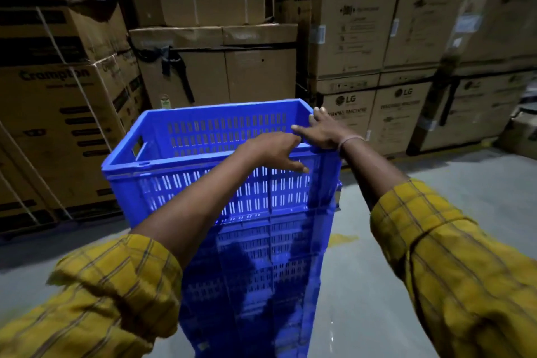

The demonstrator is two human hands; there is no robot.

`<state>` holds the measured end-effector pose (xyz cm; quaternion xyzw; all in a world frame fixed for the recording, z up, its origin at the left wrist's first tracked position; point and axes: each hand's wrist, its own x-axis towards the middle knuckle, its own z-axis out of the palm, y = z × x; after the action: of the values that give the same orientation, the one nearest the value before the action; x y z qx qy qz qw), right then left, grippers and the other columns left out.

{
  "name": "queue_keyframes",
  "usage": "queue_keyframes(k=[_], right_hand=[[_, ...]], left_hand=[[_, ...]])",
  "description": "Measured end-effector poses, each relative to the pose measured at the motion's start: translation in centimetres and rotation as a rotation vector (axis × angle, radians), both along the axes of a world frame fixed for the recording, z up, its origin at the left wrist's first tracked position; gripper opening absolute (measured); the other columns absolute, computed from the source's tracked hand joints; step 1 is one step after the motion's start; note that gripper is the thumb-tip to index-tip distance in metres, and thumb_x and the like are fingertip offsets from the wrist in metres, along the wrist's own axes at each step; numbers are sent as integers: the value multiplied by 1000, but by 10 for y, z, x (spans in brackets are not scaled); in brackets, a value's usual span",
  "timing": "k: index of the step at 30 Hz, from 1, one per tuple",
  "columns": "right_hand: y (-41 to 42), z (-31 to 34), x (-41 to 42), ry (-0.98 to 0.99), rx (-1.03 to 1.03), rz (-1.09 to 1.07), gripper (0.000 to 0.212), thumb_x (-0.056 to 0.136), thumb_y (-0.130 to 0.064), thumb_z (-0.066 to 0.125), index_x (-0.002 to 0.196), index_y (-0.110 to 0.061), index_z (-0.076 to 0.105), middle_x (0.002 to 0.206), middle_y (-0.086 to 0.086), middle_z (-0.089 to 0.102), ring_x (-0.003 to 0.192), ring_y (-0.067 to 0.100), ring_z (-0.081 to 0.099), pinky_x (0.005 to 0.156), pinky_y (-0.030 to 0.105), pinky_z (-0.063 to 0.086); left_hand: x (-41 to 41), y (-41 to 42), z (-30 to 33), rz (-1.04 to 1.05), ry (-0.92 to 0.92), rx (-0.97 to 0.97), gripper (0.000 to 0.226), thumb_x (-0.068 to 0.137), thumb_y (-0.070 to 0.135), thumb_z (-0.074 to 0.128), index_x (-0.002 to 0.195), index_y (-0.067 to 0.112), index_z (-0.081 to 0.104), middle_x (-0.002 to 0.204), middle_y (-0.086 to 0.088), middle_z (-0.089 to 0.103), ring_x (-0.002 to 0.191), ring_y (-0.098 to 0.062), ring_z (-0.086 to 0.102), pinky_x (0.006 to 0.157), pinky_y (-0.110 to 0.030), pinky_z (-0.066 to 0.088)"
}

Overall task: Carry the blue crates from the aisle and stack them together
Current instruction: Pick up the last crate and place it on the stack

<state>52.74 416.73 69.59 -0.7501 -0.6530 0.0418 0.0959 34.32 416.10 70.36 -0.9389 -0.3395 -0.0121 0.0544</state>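
**Settling the top crate on the stack**

Looking from the head camera, the top crate (203,154) sits on a stack of blue crates (255,270) that stands on the grey floor (406,299), directly in front of the person and a little to the left of centre. Its long axis runs from left to right across the view, and its open mouth faces up.

Both hands are at the right end of this crate. The right hand (322,132) lies over the near right corner of the rim, fingers spread and nearly straight, pressing on the edge and not wrapped around it. The left hand (276,151) reaches across the near long wall, fingers loosely bent, with the tips touching the slotted side just below the rim; it does not seem to grip anything. The left end of the crate, with its handle slot, is well apart from both hands.

In my judgement the crate is being aligned or released, so the next move depends on whether its right end sits square on the crate below.

The bottom of the stack is cut off by the lower edge, and shadow hides how many crates it has. The cardboard boxes (363,23) behind are partly blurred.
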Motion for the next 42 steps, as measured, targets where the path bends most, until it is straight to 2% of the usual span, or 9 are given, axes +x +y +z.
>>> queue_keyframes(k=[5,7,9,11,13,18,37,40,42], right_hand=[[-9,7,-2,-71,110,43,85,95,-72,23,151,-10,39,164,10,23,154,23,5,122,53,3],[-19,6,-8,-166,218,93,78,98,-67,20,133,-11,62,148,13,50,149,27,25,120,55,4],[-30,4,-18,-198,326,131,75,101,-62,19,97,-11,74,117,19,68,126,33,52,116,52,21],[-40,0,-32,-154,363,151,74,100,-65,19,67,-13,61,93,20,70,97,37,63,90,42,43],[-47,-3,-52,-156,348,183,79,97,-71,17,57,-13,52,77,16,64,79,36,60,67,38,41],[-56,-15,-85,-263,528,223,83,96,-74,21,47,-11,43,50,5,43,50,26,43,51,33,29],[-54,-15,-86,-274,529,198,80,100,-67,22,50,-10,47,52,3,43,56,29,47,55,34,30],[-64,-20,-90,-274,561,178,77,101,-65,20,53,-11,47,54,5,47,60,34,52,57,37,33],[-73,-29,-93,-258,670,161,67,102,-61,18,67,-16,53,70,9,58,73,35,57,65,41,40]], left_hand=[[-4,-4,0,-26,12,76,54,89,67,60,106,17,50,104,-7,62,94,-30,58,67,-37,37],[-18,-7,1,-32,-12,122,58,91,66,57,120,15,52,110,-11,65,101,-33,61,69,-38,42],[-42,-7,-4,-3,-33,118,67,91,70,53,131,16,52,115,-12,67,106,-34,62,77,-41,50],[-77,-5,-6,49,-32,113,77,87,80,47,131,18,53,115,-9,68,105,-32,63,84,-44,54],[-117,-4,-5,105,-28,105,81,77,92,37,113,21,54,97,-4,66,91,-29,62,81,-44,54],[-219,-1,-11,216,-54,249,87,70,101,28,85,20,57,74,-2,61,76,-28,61,65,-39,48],[-219,-13,-7,258,-45,269,74,76,95,28,79,26,51,75,-3,59,73,-27,56,66,-38,43],[-219,-25,-13,304,-62,383,78,79,92,29,93,19,52,78,-11,60,74,-33,61,62,-38,39],[-219,-31,-27,266,-163,492,73,89,82,32,106,15,52,92,-17,65,83,-37,65,62,-40,42]])
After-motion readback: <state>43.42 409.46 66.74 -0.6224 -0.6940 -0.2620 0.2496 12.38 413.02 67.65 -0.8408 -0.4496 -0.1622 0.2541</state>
